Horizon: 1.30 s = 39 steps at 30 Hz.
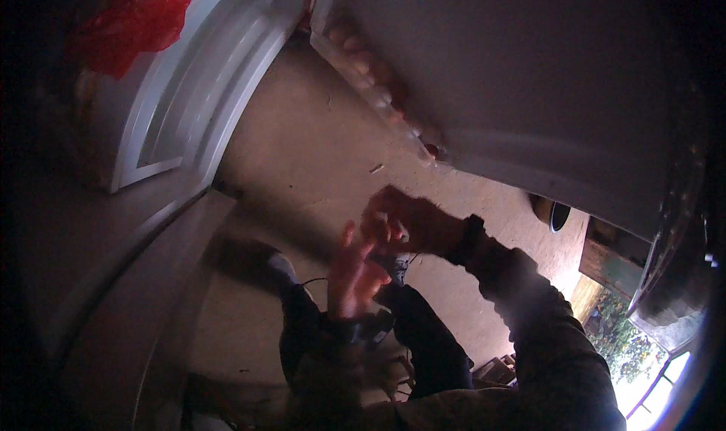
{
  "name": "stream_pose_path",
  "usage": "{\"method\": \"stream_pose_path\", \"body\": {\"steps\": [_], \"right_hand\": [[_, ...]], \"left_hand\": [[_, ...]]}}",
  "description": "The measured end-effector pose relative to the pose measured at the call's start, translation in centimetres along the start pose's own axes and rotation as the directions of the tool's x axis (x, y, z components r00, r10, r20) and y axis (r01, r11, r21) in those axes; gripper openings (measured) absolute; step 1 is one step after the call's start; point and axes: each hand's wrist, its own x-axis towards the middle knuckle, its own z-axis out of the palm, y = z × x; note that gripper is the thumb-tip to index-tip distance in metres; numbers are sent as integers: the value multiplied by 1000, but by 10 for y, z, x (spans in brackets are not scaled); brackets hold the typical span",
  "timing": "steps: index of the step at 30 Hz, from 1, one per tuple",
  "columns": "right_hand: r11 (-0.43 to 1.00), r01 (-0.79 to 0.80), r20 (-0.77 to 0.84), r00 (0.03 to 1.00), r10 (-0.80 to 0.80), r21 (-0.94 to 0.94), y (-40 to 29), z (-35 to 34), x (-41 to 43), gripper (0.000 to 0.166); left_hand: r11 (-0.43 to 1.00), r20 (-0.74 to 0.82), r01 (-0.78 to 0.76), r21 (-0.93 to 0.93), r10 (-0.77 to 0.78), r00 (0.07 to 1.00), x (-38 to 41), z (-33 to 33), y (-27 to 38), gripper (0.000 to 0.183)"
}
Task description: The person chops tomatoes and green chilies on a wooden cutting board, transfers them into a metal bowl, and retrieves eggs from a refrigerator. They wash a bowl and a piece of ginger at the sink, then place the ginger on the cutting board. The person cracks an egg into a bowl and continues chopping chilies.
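Both hands are together over the floor, in front of my lower body. My left hand (354, 275) is palm up with its thumb and fingers apart, and no held thing shows in it. From the right, my right hand (411, 221) reaches across with bent fingers close to the left fingertips. Blur and shadow hide whether something small is between its fingers. Beyond the hands, a refrigerator door (539, 79) stands open, with several eggs (360, 59) along its clear door shelf (383, 110).
On the left are the refrigerator's pale compartment frame (227, 113) and a red plastic bag (139, 22). A dark round container (558, 216) is on the concrete floor (283, 130) under the door. Bright daylight and plants (615, 329) show at lower right.
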Motion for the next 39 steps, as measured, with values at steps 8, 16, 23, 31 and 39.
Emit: {"method": "stream_pose_path", "body": {"steps": [8,16,23,31,39], "right_hand": [[970,-205,211,962,175,129,2,-22,17,38],[671,-541,-539,807,244,-507,139,-85,99,32],[697,-465,-553,825,118,-546,183,-86,115,31],[803,-513,-685,704,189,-305,152,-82,88,37],[852,24,-441,863,247,523,34,49,-29,29]], "left_hand": [[968,-82,42,248,-22,996,-2,-6,-3,48],[999,-26,-15,-43,14,1000,-5,-24,1,49],[985,8,-80,-153,83,997,-4,-28,1,51],[955,26,-55,-292,65,998,-8,-32,-3,55],[912,-97,-100,-399,67,993,-3,-17,-8,56]]}}
